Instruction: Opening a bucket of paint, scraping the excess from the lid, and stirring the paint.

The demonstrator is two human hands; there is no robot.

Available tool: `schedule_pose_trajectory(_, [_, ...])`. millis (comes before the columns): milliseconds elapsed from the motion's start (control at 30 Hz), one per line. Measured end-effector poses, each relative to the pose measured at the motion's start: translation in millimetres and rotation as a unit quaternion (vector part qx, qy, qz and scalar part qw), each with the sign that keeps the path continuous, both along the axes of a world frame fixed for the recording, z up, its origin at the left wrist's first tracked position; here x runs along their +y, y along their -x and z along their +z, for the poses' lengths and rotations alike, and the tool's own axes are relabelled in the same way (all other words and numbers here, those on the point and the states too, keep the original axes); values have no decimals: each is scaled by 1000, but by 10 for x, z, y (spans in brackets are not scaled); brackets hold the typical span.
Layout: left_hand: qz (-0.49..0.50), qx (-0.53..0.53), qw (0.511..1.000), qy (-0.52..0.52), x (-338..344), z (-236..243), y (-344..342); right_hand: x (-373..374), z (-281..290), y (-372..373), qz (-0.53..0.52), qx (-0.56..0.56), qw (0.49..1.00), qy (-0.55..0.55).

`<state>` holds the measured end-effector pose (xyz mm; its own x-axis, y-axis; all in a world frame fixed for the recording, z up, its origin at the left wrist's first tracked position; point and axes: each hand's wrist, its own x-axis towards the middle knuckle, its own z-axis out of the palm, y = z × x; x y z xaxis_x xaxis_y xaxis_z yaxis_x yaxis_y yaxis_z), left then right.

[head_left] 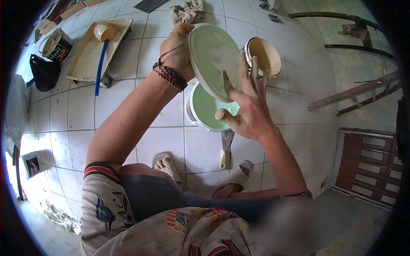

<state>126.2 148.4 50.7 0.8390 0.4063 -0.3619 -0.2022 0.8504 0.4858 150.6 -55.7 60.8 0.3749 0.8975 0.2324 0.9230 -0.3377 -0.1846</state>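
Observation:
A round pale green bucket lid (pixel 211 53) is held up, tilted, with greyish smears on its face. My left hand (pixel 177 49) is closed on the lid's left edge. At the lid's lower right, my right hand (pixel 252 102) has its fingers spread, with whitish residue on thumb and fingertips. Its index finger overlaps the lid; I cannot tell whether it touches. Below the lid stands an open white bucket (pixel 191 112) containing light green paint (pixel 207 109), partly hidden by lid and hand. A putty knife (pixel 224 155) with a pale handle lies beside the bucket.
A second bucket (pixel 273 64) with beige contents stands beyond my right hand. At left are a paint tray (pixel 81 64), a blue-handled roller (pixel 100 68), a black bag (pixel 45 72) and a dark tub (pixel 60 47). A crumpled cloth (pixel 190 10) lies ahead; a ladder (pixel 354 91) is at right.

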Motion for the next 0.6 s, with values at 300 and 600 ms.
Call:
schedule_pose_trajectory(300, [-5,107,994,-15,-69,-81,-59,-102,-307,118,0,193,980,-41])
schedule_pose_trajectory(600, [43,218,972,-75,-131,37,-16,-164,-456,284,-59,389,916,-77])
